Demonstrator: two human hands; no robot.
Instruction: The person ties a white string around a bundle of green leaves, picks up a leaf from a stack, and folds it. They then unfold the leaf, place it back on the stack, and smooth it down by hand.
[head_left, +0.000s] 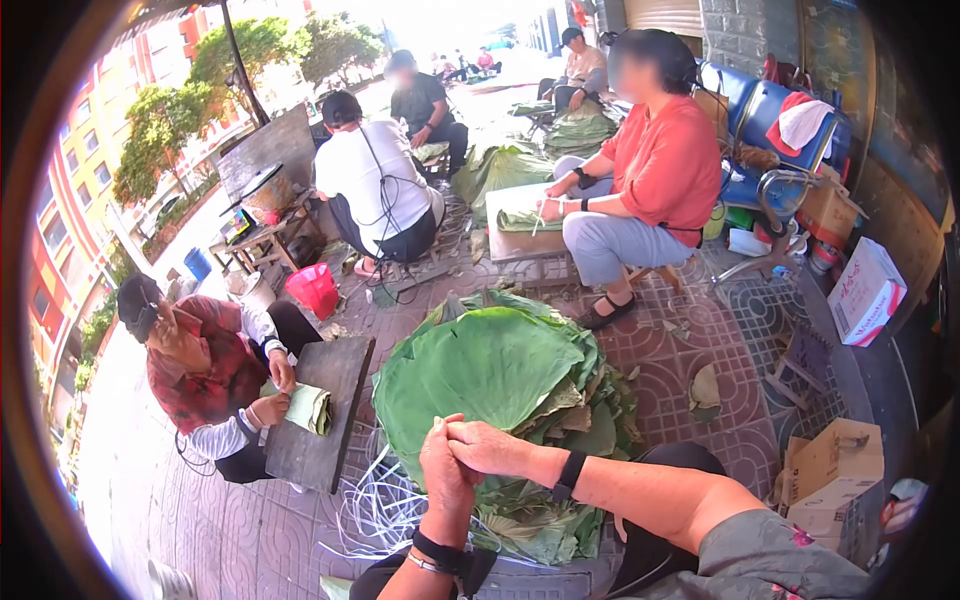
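Observation:
My left hand (447,472) and my right hand (485,446) are clasped together at the lower middle, fingers pressed against each other. No object shows between them, though the inside of the clasp is hidden. Just beyond them lies a big pile of round green leaves (480,365), with a broad smooth leaf on top and crumpled, partly brown ones down its side. White strips (385,510) spread on the ground left of my hands. Both my wrists carry black bands.
At the left, a person (200,360) holds a folded leaf packet (308,408) by a dark board (335,430). A person in red (660,150) works over another board. Farther back sit more people. Cardboard boxes (835,465), a pink bucket (313,290) and blue seats (775,190) stand around.

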